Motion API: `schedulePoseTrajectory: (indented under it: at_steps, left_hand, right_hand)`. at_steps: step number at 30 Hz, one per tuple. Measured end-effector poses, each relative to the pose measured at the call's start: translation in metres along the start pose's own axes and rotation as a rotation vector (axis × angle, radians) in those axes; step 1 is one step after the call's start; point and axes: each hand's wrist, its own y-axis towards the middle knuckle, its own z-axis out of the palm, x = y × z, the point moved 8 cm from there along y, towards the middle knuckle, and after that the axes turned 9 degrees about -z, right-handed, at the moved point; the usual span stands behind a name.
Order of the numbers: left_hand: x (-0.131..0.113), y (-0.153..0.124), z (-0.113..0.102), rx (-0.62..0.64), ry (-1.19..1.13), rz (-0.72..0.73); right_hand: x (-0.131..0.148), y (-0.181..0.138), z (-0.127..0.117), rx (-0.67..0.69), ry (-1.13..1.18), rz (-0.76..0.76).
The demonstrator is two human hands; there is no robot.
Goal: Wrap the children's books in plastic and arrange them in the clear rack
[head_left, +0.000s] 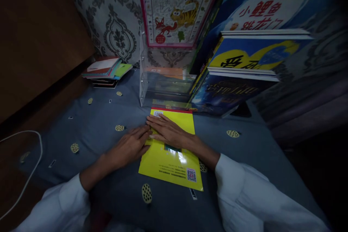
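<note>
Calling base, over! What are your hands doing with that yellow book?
Hands open: right hand flat on yellow book, left hand at its left edge. Book lies flat on blue cloth. Clear rack just beyond, clear of hands.

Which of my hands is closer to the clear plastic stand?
Right. The right hand lies flat on the yellow book, fingertips just short of the clear stand; the left hand rests farther back at the book's left edge.
</note>
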Motion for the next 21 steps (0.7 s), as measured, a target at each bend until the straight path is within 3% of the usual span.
schedulePoseTrajectory:
  at_steps: [14, 21]
  left_hand:
    - [0.016, 0.02, 0.007, 0.067, -0.032, 0.027]
    - [0.028, 0.022, 0.015, 0.113, -0.092, 0.026]
  right_hand:
    - [-0.032, 0.011, -0.012, -0.048, -0.098, 0.148]
    - [-0.039, 0.01, -0.007, -0.069, -0.11, 0.15]
